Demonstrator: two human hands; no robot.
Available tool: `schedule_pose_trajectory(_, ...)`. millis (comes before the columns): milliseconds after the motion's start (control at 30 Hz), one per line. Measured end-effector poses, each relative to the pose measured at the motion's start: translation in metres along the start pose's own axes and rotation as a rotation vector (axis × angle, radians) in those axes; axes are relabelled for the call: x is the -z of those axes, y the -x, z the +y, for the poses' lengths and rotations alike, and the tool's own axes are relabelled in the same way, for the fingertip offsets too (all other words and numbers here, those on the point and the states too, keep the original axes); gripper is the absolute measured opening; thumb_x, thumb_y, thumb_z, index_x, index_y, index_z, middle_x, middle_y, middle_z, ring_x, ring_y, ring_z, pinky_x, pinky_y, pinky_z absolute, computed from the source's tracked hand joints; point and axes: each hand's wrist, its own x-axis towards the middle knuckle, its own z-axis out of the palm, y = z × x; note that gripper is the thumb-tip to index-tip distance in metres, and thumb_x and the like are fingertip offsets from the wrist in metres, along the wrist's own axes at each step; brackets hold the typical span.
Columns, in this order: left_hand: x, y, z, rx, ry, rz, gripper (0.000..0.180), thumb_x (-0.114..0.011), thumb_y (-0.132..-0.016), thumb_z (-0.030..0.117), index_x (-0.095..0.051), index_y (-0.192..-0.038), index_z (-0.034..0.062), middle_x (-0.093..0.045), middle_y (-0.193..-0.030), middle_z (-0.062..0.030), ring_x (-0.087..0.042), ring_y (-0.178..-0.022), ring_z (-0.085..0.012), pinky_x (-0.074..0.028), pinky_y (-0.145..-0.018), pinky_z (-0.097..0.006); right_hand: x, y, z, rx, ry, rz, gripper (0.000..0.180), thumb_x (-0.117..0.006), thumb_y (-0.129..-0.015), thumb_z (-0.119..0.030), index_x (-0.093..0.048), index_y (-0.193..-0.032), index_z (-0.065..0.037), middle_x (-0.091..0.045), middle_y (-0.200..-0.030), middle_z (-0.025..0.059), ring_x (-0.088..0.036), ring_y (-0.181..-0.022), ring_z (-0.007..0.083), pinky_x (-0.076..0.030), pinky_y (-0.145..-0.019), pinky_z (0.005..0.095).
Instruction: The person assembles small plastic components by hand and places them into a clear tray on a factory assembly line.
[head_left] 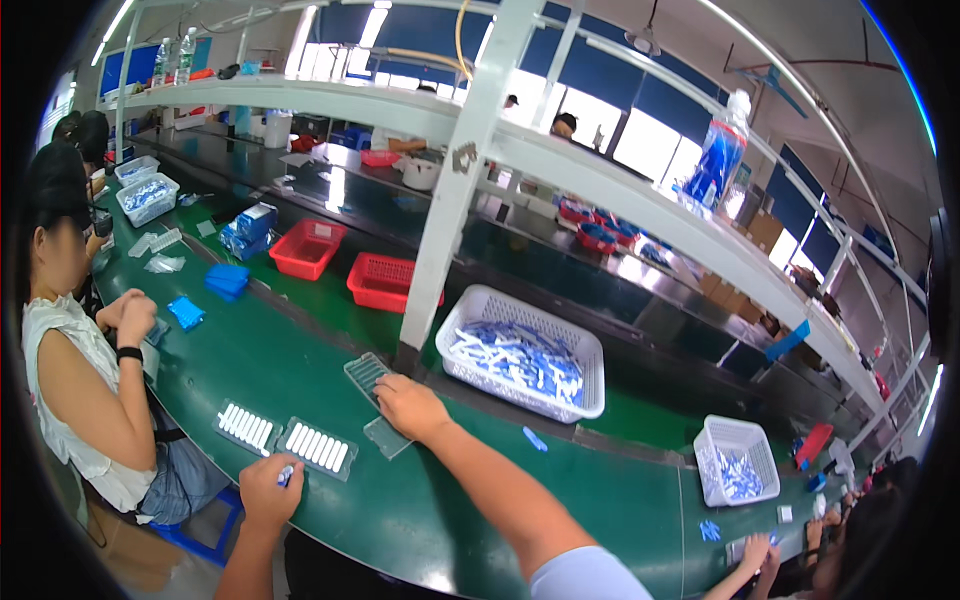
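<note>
My left hand (pixel 268 497) is closed round a small blue-and-white plastic piece (pixel 287 476) near the front edge of the green table. Just beyond it lie two clear trays, a left one (pixel 245 428) and a right one (pixel 318 447), each with a row of white pieces. My right hand (pixel 413 408) reaches further out, its fingers bent over the near end of a clear ribbed plastic tray (pixel 366 374). Another clear tray (pixel 386 437) lies partly beneath that hand. The right fingertips are partly hidden.
A white basket (pixel 595 385) full of blue-and-white pieces stands beyond my right arm, and a smaller white basket (pixel 708 470) further right. Red baskets (pixel 375 290) sit behind a white post (pixel 455 190). Co-workers sit at left and right; a blue piece (pixel 535 438) lies loose.
</note>
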Motion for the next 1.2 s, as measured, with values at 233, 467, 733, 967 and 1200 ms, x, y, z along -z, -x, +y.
schedule_pose_trajectory(233,-0.002,0.001,-0.002,-0.063,-0.050,-0.056,0.014,-0.077,-0.080,0.011,-0.071,-0.090,0.0038,-0.073,-0.085,-0.0140,-0.070,-0.075,-0.0352,-0.055,-0.067,-0.040,0.067,0.083,-0.027,0.033,-0.093,-0.014,0.020,-0.068,-0.090,-0.020,-0.069,-0.102,-0.004,-0.066,-0.112,0.0098,-0.063,-0.107,0.0290,-0.055,-0.089,0.0391)
schedule_pose_trajectory(467,-0.027,-0.040,0.093,-0.168,0.013,-0.728,0.063,-0.082,-0.078,0.039,-0.063,-0.134,0.0153,-0.071,-0.079,-0.0121,-0.070,-0.070,-0.0320,-0.054,-0.063,-0.041,0.110,0.150,-0.048,0.016,-0.199,-0.028,0.021,-0.071,-0.091,-0.020,-0.070,-0.104,-0.003,-0.066,-0.106,0.0095,-0.065,-0.105,0.0277,-0.055,-0.089,0.0390)
schedule_pose_trajectory(733,-0.109,-0.086,0.094,-0.438,-0.008,-0.991,0.085,-0.084,-0.063,0.061,-0.066,-0.133,0.0175,-0.069,-0.072,-0.0120,-0.068,-0.070,-0.0331,-0.052,-0.064,-0.041,0.134,0.166,-0.068,0.026,-0.119,0.105,0.033,-0.080,-0.082,-0.024,-0.071,-0.106,-0.004,-0.068,-0.106,0.0089,-0.066,-0.099,0.0280,-0.055,-0.087,0.0439)
schedule_pose_trajectory(967,-0.113,-0.091,0.109,-0.303,0.022,-1.098,0.072,-0.088,-0.063,0.053,-0.071,-0.120,0.0136,-0.073,-0.082,-0.0102,-0.070,-0.077,-0.0323,-0.054,-0.070,-0.040,0.157,0.181,-0.085,-0.565,-0.210,-0.266,0.087,-0.081,-0.068,-0.056,-0.056,-0.142,-0.017,-0.052,-0.131,0.0091,-0.049,-0.116,0.0295,-0.036,-0.100,0.0467)
schedule_pose_trajectory(1200,-0.119,-0.085,0.098,-0.339,0.146,-0.972,0.069,-0.086,-0.065,0.054,-0.070,-0.119,0.0136,-0.073,-0.080,-0.0076,-0.071,-0.075,-0.0284,-0.055,-0.068,-0.039,0.169,0.194,-0.066,-0.452,-0.325,-0.290,0.082,-0.079,-0.070,-0.042,-0.053,-0.144,-0.016,-0.052,-0.131,0.0120,-0.050,-0.121,0.0330,-0.035,-0.107,0.0534)
